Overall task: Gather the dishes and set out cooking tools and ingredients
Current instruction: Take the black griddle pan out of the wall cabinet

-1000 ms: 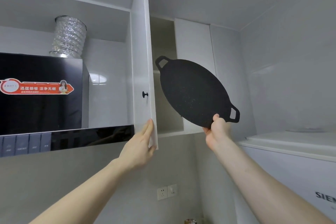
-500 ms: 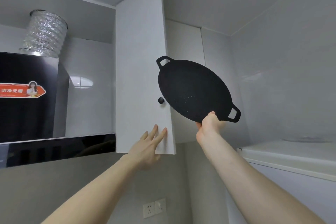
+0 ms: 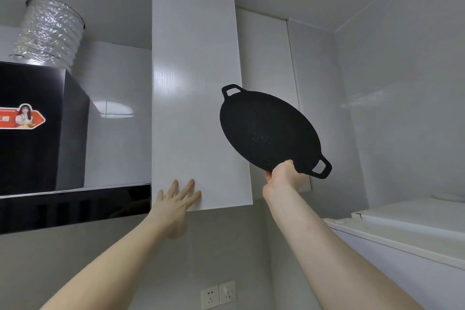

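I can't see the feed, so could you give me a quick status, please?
Left hand open, flat on cabinet door. Right hand grips black griddle pan. Nothing obstructing.

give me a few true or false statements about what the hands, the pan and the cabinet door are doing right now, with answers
1. The right hand grips the black griddle pan by its lower rim. True.
2. The left hand holds a plate. False: its fingers are spread flat against the white cabinet door.
3. The cabinet interior is in view. False: the door covers it.
4. The pan has two loop handles. True.
5. The pan lies flat on the white appliance. False: it is held tilted in the air.
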